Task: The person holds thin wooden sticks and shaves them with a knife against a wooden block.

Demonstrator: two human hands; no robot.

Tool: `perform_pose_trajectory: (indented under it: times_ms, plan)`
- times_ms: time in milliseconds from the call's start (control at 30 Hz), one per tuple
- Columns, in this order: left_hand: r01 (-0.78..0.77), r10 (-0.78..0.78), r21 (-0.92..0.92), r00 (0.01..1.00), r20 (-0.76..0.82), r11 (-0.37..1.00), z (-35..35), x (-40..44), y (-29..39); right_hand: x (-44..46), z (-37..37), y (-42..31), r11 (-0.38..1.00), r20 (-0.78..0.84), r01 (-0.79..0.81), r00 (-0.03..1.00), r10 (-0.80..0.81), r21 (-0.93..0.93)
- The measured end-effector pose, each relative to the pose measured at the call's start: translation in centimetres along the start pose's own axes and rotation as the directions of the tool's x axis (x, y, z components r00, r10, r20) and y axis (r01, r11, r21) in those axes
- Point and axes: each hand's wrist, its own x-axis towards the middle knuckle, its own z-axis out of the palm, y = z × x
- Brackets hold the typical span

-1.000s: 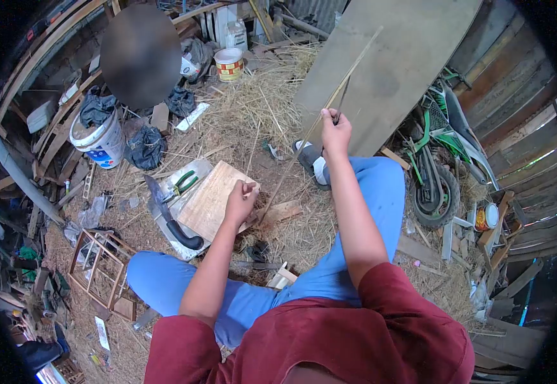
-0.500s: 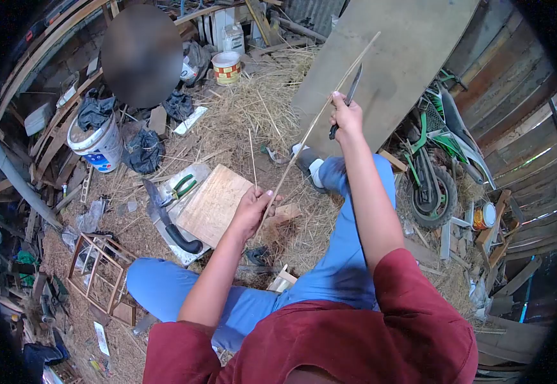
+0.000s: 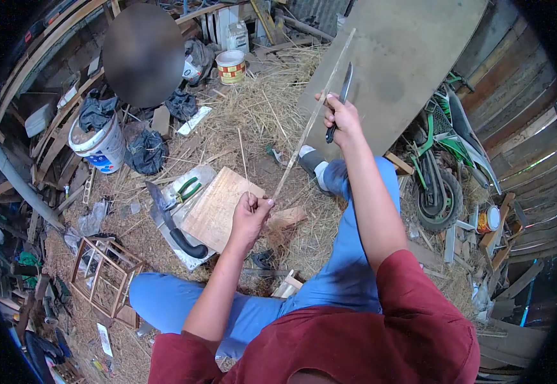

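A long, thin strip of bamboo or wood (image 3: 299,150) slants up between my hands. My left hand (image 3: 251,219) is closed, pinching its lower end between thumb and finger. A second, shorter thin stick (image 3: 242,152) rises from the same hand. My right hand (image 3: 342,119) is closed around the dark handle of a knife (image 3: 347,80), with the strip passing by its thumb and fingers. The blade points up, close beside the strip. Below my left hand lies a wooden board (image 3: 217,208). A large curved blade with a black handle (image 3: 177,235) and green-handled pliers (image 3: 189,190) lie left of it.
A small wooden frame (image 3: 104,275) stands by my left knee. Beyond are a white bucket (image 3: 98,148), black plastic bags (image 3: 145,152) and a paint tub (image 3: 230,67). A large panel (image 3: 400,61) leans ahead, near a green motorbike (image 3: 442,153). Straw and shavings cover the ground.
The strip has shifted and turned, its upper tip moving left. Its lower end, which stuck out below my left hand, is now at my fingertips. My right hand moved slightly left with the knife.
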Motion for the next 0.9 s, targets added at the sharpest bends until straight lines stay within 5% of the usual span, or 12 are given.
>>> perform_pose_trajectory:
  times_ms: [433, 900]
  plan:
    - [-0.047, 0.086, 0.285, 0.988, -0.127, 0.957, -1.1, 0.8, -1.3, 0.5, 1.1, 0.8, 0.979, 0.041, 0.023, 0.999, -0.015, -0.201]
    - [0.084, -0.042, 0.451, 0.994, -0.103, 0.889, 0.8, 0.2, -1.3, 1.1, 0.6, 3.0, 0.936, -0.054, 0.097, 0.991, -0.122, -0.337]
